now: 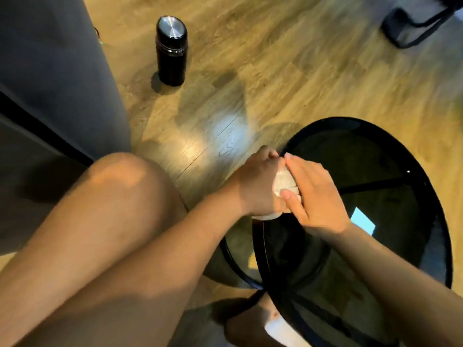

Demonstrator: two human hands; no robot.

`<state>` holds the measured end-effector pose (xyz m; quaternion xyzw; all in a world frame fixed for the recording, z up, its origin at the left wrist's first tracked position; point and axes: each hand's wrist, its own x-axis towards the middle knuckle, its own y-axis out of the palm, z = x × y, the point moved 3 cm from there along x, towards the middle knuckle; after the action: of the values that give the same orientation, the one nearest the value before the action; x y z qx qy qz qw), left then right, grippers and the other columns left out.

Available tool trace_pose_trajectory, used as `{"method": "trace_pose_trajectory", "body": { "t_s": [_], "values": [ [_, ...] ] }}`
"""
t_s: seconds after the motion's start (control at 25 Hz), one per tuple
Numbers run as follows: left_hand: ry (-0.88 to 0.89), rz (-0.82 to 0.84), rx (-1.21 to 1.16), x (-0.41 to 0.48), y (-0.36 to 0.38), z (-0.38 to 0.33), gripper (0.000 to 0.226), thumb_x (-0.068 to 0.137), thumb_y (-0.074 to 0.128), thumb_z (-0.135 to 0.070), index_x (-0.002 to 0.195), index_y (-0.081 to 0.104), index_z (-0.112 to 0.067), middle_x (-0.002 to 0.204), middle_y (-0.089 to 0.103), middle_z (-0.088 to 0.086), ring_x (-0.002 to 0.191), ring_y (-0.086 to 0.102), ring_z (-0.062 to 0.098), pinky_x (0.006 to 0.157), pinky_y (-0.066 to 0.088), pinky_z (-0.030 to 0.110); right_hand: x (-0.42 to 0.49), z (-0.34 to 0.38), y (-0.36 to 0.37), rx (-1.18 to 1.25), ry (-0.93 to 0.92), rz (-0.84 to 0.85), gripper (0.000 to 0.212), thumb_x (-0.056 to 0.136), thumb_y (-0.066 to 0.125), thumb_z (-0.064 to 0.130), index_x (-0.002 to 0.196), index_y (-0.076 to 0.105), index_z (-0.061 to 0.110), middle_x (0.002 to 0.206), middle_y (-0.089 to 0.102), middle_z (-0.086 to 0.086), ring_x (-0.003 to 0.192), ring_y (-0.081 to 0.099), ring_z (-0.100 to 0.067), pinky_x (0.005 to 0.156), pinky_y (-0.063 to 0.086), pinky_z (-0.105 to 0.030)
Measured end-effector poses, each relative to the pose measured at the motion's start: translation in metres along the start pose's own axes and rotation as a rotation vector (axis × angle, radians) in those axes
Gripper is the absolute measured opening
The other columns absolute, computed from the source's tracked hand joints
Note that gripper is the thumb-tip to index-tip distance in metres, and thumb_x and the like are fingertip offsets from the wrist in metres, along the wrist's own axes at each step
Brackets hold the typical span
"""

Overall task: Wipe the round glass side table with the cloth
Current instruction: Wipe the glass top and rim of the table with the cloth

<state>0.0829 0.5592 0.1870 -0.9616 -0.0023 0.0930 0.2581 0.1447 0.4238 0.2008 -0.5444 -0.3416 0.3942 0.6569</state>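
White cloth, bunched into a small wad, sits between both hands at the left edge of the round glass counter. The left hand has its grip curled around the wad from the outer side, fingers wrapped over the top end and the heel near the lower end, where a bit of cloth pokes out beneath. The right hand lies flatter, its fingers resting along the wad's inner side and its thumb pressing the cloth from below; its grip is more a press than a clench. The wad's long axis runs roughly away from the person, along the rim of the glass.

The dark glass top spreads away to the right of the hands, so nearly all the surface to be wiped lies on the right hand's side. That hand looks better placed to carry the cloth across. Whether the cloth touches the glass yet is hard to tell, as the picture is blurred.

Farther out, a bare knee rises at the left. A black flask with a steel cap stands on the wooden floor, well apart from the counter.
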Motion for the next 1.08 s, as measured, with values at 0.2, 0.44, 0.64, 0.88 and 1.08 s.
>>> {"method": "trace_pose_trajectory", "body": {
  "t_s": [0.2, 0.44, 0.64, 0.88, 1.08],
  "values": [
    [-0.122, -0.320, -0.382, 0.019, -0.046, 0.004, 0.053, 0.080, 0.064, -0.042, 0.131, 0.059, -0.028, 0.119, 0.068, -0.001, 0.112, 0.062, 0.013, 0.096, 0.048, 0.026, 0.071, -0.089, -0.029, -0.404, -0.097, 0.111, 0.058, 0.103, 0.031, 0.043, 0.124, 0.058, -0.004, 0.097, 0.058, -0.028, 0.086, 0.058, -0.045, 0.076, 0.051, -0.050],
    [-0.003, -0.137, 0.388, -0.011, 0.066, -0.023, 0.071, 0.099, 0.036, -0.051, 0.154, 0.016, -0.008, 0.163, -0.006, 0.021, 0.149, -0.016, 0.037, 0.119, -0.005, 0.057, 0.129, -0.111, -0.033, -0.132, 0.415, 0.266, 0.037, 0.098, 0.047, 0.043, 0.099, 0.064, 0.010, 0.100, 0.064, -0.017, 0.106, 0.058, -0.035, 0.092, 0.045, -0.043],
    [0.434, -0.176, 0.336, -0.015, 0.074, -0.022, 0.043, 0.096, 0.049, -0.036, 0.132, 0.053, -0.012, 0.145, 0.051, 0.013, 0.142, 0.036, 0.029, 0.115, 0.025, 0.053, 0.115, -0.008, -0.004, -0.016, -0.238, 0.585, 0.047, 0.082, 0.046, 0.069, 0.089, 0.070, 0.029, 0.091, 0.067, 0.009, 0.093, 0.061, -0.018, 0.085, 0.047, -0.038],
    [0.351, -0.148, 0.445, -0.008, 0.075, -0.016, 0.054, 0.096, 0.043, -0.045, 0.140, 0.044, -0.013, 0.156, 0.033, 0.017, 0.149, 0.016, 0.033, 0.121, 0.005, 0.053, 0.152, -0.143, -0.021, -0.226, 0.389, 0.451, 0.038, 0.082, 0.057, 0.059, 0.079, 0.062, 0.022, 0.089, 0.068, -0.006, 0.094, 0.063, -0.031, 0.077, 0.047, -0.033],
    [0.281, -0.121, 0.451, 0.000, 0.067, -0.017, 0.060, 0.096, 0.041, -0.050, 0.144, 0.039, -0.015, 0.161, 0.021, 0.018, 0.151, 0.005, 0.033, 0.121, 0.004, 0.054, 0.133, -0.140, -0.025, -0.242, 0.461, 0.345, 0.059, 0.087, 0.038, 0.072, 0.083, 0.066, 0.020, 0.093, 0.066, -0.005, 0.095, 0.061, -0.031, 0.085, 0.051, -0.041]
  ]
}}
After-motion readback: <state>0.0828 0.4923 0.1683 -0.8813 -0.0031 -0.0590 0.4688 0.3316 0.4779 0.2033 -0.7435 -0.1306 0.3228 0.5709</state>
